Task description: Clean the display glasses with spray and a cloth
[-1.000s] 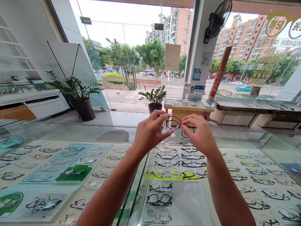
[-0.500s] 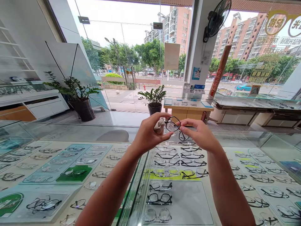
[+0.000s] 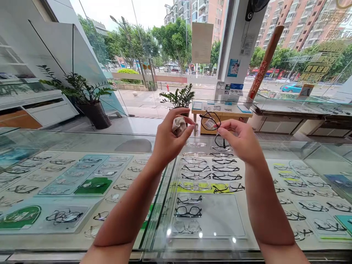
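Where the thin black-rimmed eyeglasses (image 3: 211, 122) are: up in the air above the clear glass-topped display counter (image 3: 209, 244), tilted so that one lens sits higher than the other; I see them against the floor and furniture past the counter's far edge.
Right hand (image 3: 242, 141): thumb and fingers pinching the eyeglasses by the frame, the forearm reaching out over the counter.
Left hand (image 3: 167, 139): curled round the cloth above the counter, its fingertips near the eyeglasses but apart from them.
Cloth (image 3: 179, 125): a crumpled, pale beige piece of fabric, tucked in the left palm over the counter.
Rows of frames (image 3: 195, 176): many dark and clear spectacles laid out inside the counter, under the glass.
Backings: inside the counter too, a smooth pale grey panel (image 3: 222, 216) with three pairs at its left side, a bright yellow-green strip (image 3: 180, 188) just beyond it, and a flat dark green card (image 3: 106, 189) farther left.
Plants: beyond the counter, a leafy green plant (image 3: 178, 96) near the glass front and another in a dark ribbed pot (image 3: 95, 115) to its left.
Wooden display table (image 3: 236, 114): light brown, low, beyond the counter's far edge.
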### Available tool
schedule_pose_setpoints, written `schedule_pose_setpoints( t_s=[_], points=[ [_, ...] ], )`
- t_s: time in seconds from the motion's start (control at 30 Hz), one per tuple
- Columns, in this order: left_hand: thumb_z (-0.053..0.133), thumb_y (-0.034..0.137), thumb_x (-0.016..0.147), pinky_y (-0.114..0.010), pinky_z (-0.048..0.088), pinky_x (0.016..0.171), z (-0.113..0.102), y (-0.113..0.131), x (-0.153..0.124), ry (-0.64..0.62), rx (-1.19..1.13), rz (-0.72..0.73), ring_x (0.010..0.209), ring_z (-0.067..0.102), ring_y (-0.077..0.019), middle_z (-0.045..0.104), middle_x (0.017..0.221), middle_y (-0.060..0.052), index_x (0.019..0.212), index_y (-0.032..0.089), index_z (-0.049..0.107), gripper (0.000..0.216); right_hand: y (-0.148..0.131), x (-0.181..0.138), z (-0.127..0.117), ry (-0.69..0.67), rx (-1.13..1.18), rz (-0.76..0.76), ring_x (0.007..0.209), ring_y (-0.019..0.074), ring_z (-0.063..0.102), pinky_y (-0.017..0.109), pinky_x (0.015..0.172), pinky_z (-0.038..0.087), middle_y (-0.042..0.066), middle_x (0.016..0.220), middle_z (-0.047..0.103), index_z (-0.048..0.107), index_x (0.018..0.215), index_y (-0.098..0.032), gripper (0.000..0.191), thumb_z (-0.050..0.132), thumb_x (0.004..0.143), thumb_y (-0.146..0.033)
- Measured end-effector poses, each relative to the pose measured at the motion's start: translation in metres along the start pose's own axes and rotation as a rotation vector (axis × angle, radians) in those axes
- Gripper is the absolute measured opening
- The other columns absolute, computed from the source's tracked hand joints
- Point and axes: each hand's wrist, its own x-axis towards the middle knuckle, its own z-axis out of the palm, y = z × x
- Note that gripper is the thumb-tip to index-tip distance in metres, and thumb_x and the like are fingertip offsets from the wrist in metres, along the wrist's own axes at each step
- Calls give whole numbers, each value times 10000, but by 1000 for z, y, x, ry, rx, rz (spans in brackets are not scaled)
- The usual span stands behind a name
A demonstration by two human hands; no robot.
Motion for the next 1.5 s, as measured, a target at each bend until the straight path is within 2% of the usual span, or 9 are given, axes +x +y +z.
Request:
schedule_pose_setpoints(
  t_s=[0.07, 0.17, 0.27, 0.47, 0.9, 1.03, 1.17, 1.33, 1.5],
  points=[
    [754, 315, 941, -228, 401, 489, 7, 4, -4, 45, -43, -98, 524, 491, -88, 649, 710, 42, 1042, 232, 702, 141, 1, 0, 4, 75, -61, -37, 1001, 259, 752, 462, 951, 565, 78, 1063, 833, 751, 883, -229, 132, 732, 943, -345],
    [766, 360, 928, -230, 349, 453, 19, 14, -11, -98, -142, -226, 494, 443, -89, 527, 595, 55, 852, 217, 697, 176, 1, 0, 12, 156, -162, -129, 1027, 266, 763, 471, 954, 571, 73, 1091, 840, 761, 893, -232, 103, 717, 953, -304],
    [770, 405, 933, -242, 348, 465, 31, 21, -16, -182, -235, -273, 511, 452, -96, 543, 603, 45, 936, 216, 770, 189, -1, -2, 22, 176, -242, -238, 1101, 274, 765, 485, 1007, 567, 66, 1117, 839, 766, 915, -238, 69, 717, 960, -255],
    [813, 432, 893, -258, 350, 507, 40, 9, -14, -65, -306, -310, 554, 458, -95, 632, 671, 23, 939, 199, 783, 239, -5, -5, 38, 202, -338, -367, 1115, 279, 755, 490, 1012, 565, 78, 1126, 813, 760, 928, -236, 95, 698, 974, -180],
    [835, 409, 824, -255, 343, 508, 54, -20, -11, -27, -474, -502, 543, 397, -95, 492, 606, 48, 845, 213, 706, 236, -3, -7, 41, 16, -467, -315, 1181, 305, 730, 489, 1004, 538, 104, 1234, 786, 769, 1069, -221, 187, 625, 978, -143],
    [841, 429, 815, -256, 366, 514, 51, -36, -6, -18, -333, -415, 548, 431, -97, 544, 630, 40, 850, 210, 712, 256, -6, -6, 36, 0, -432, -277, 1120, 279, 734, 468, 980, 540, 80, 1174, 794, 764, 1041, -228, 141, 637, 990, -196],
    [817, 416, 834, -274, 398, 550, 40, -60, 1, -79, -75, -346, 574, 492, -118, 626, 672, 23, 852, 209, 729, 225, -8, -5, 25, 153, -412, -260, 952, 236, 705, 423, 872, 533, 53, 1013, 780, 724, 911, -236, 120, 631, 987, -238],
    [744, 362, 906, -325, 446, 691, 36, -93, 3, -243, 406, -295, 731, 635, -202, 757, 778, -31, 910, 219, 805, 156, -8, -4, 18, 223, -374, -249, 803, 198, 647, 402, 801, 522, 22, 860, 734, 685, 860, -238, 133, 620, 975, -248],
    [681, 374, 969, -367, 487, 787, 59, -134, -12, -462, 734, -303, 937, 732, -308, 816, 961, -105, 1049, 241, 837, 221, -9, -6, 22, 186, -352, -253, 782, 197, 643, 398, 761, 547, 21, 845, 727, 699, 870, -258, 143, 616, 987, -262]
  ],
)
